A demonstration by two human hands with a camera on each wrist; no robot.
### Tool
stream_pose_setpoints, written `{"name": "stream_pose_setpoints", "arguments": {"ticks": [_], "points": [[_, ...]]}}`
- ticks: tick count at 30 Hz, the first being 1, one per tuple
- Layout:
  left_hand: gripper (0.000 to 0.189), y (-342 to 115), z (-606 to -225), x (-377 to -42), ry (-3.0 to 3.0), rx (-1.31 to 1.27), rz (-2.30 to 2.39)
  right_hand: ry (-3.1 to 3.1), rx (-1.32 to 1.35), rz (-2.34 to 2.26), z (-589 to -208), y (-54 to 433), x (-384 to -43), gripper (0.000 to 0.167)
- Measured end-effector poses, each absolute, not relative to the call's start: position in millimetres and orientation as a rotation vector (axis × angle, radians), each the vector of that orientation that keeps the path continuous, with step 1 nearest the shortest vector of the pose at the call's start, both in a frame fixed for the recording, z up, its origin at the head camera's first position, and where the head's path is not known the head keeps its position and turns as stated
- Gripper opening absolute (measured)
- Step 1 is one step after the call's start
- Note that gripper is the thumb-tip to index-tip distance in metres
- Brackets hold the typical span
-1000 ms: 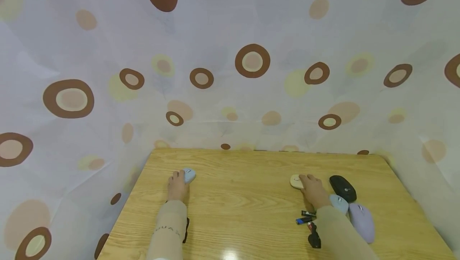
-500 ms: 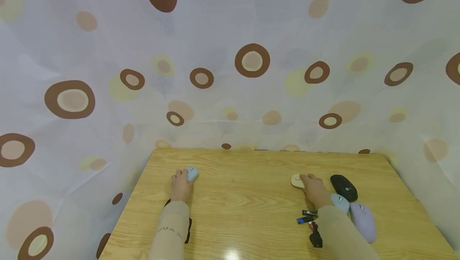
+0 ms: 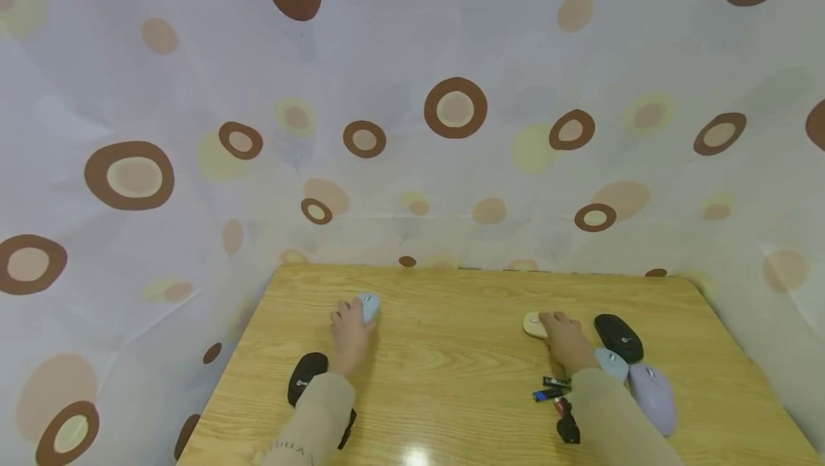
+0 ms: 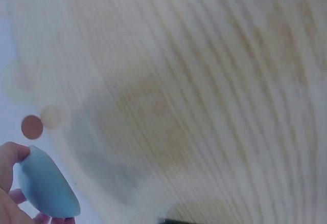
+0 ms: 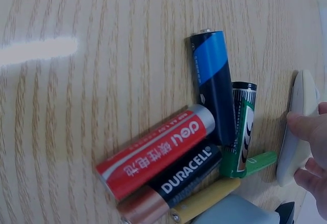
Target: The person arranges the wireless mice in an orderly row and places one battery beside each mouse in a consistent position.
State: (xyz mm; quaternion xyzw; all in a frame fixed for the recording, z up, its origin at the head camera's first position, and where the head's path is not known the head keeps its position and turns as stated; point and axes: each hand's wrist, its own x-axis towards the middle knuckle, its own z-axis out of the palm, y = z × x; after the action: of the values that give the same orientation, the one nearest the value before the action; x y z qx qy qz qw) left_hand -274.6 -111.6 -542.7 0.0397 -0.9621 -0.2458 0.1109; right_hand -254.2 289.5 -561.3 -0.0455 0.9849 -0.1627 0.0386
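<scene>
Lying near the right hand [image 3: 567, 341] (wrist view only): a yellow battery [image 5: 208, 198].

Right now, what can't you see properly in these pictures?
Head view: part of the cream mouse, behind the right fingers.
Head view: part of the left black mouse, behind the left sleeve.
Left wrist view: what the dark thing is, cut off by the bottom edge.
</scene>
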Motion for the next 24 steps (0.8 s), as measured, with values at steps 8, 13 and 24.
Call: {"name": "stream_pose_setpoints", "arguments": {"ticks": [8, 13, 24], "points": [[0.04, -94, -552, -257, -2.8, 0.168, -0.708, 3.01, -0.152, -0.488, -558, 288, -255, 0.048], [0.043, -85, -558, -247, -2.79, 0.21, -0.722, 3.012, -0.155, -0.482, -558, 288, -255, 0.049], [0.041, -70, -568, -234, -2.75, 0.339, -0.685, 2.997, -0.139, -0.475, -560, 289, -259, 0.051]]}}
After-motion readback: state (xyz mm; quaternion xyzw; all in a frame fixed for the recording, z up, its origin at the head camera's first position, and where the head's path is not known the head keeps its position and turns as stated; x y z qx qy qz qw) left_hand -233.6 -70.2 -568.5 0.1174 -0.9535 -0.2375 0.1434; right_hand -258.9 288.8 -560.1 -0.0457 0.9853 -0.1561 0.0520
